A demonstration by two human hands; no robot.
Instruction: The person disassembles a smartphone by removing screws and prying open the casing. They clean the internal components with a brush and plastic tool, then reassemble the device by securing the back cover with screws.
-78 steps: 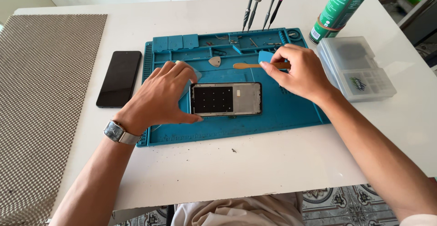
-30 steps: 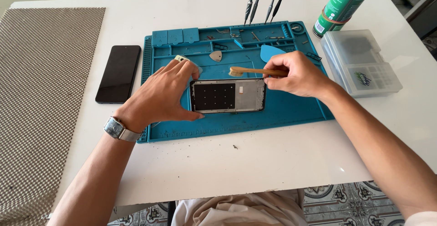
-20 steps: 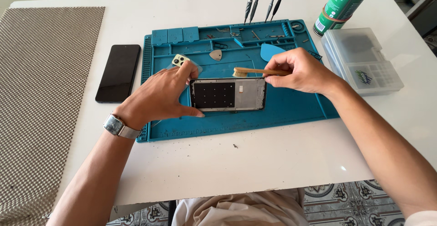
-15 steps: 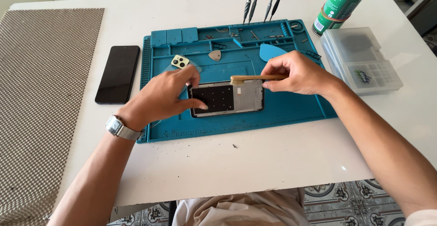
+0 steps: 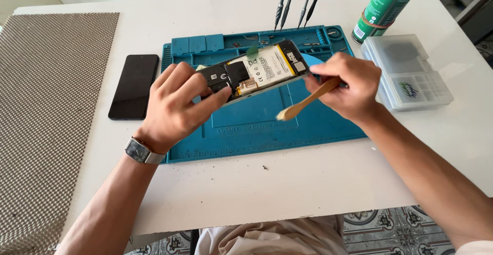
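The left hand (image 5: 177,101) is closed around the near end of an opened phone (image 5: 254,71), fingers curled over its top edge and thumb pressed against its lower edge, so the phone is lifted off the blue work mat (image 5: 257,121) and tilted, its far end higher and toward the right. The phone's inside faces up, showing a pale battery and dark boards. A metal watch (image 5: 139,151) sits on the left wrist, and the forearm runs in from the lower left. The right hand (image 5: 346,85) is curled shut on a wooden spudger (image 5: 307,101), pinched between thumb and fingers, its flat tip pointing down and left over the mat; the fingertips lie just beside the phone's right end, though whether they touch it cannot be told. Left of the mat a black phone (image 5: 134,85) lies flat on the white table (image 5: 287,183). Screwdrivers (image 5: 298,3) stand upright behind the mat, with a green spray can (image 5: 382,6) and a clear parts box (image 5: 408,72) to the right.
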